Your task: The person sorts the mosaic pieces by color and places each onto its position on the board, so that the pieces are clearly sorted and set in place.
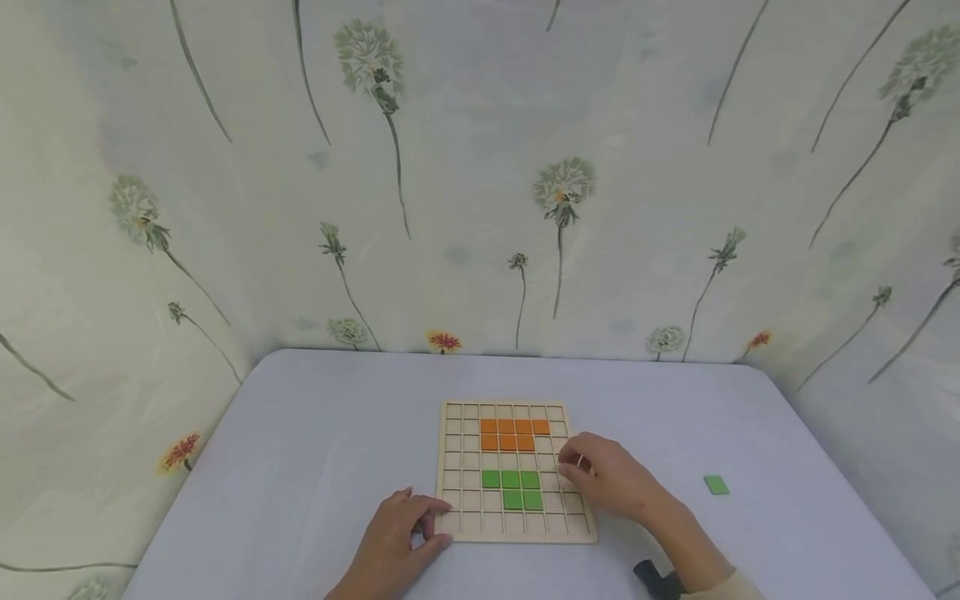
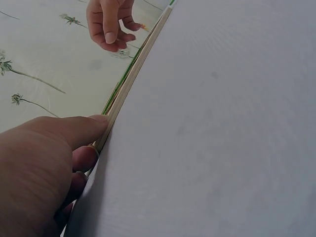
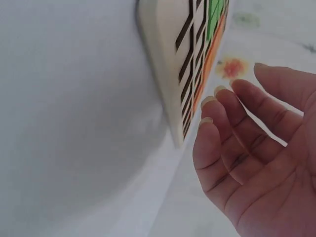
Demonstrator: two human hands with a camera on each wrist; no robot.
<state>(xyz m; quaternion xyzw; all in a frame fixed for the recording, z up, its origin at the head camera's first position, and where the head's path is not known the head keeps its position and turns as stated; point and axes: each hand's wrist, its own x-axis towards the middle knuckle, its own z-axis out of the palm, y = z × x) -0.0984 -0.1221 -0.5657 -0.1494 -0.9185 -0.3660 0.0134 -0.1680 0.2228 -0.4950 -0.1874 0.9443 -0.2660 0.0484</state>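
Observation:
A light wooden grid board (image 1: 525, 538) lies on the table. Two rows of orange square tiles (image 1: 507, 442) sit in its upper cells, the top row longer. Lower down are green square tiles (image 1: 512, 500), three above two. With thumb and curled fingers, my left hand (image 1: 393, 537) holds the board at its near left corner; the left wrist view shows the thumb against the wooden edge (image 2: 129, 81). Over the board's right side hovers my right hand (image 1: 611, 475), its fingers loosely curved. In the right wrist view that hand (image 3: 266, 148) has nothing in it.
One loose green tile (image 1: 716, 485) lies on the white tabletop (image 1: 315, 433), right of my right hand. A dark object (image 1: 658, 579) shows beside my right wrist. Flower-printed cloth (image 1: 465, 208) stands around the table's back and sides.

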